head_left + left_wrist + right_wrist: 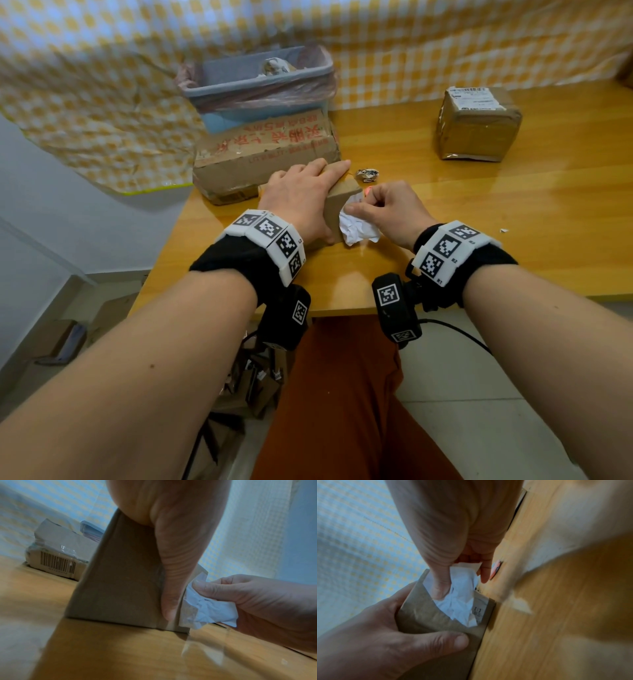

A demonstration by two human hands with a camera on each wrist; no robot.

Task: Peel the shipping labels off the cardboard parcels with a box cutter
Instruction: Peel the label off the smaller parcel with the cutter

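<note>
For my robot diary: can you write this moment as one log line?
step: peeling label | left hand: holds small parcel | right hand: pinches crumpled label | box cutter: not clearly seen

Red Chinese print on the flat carton (267, 150) and every label stay unreadable.

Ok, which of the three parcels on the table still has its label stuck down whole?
The taped parcel at the far right, untouched, label flat on top. The small one between the hands has its label crumpled and half peeled; the big flat one shows only red print.
</note>
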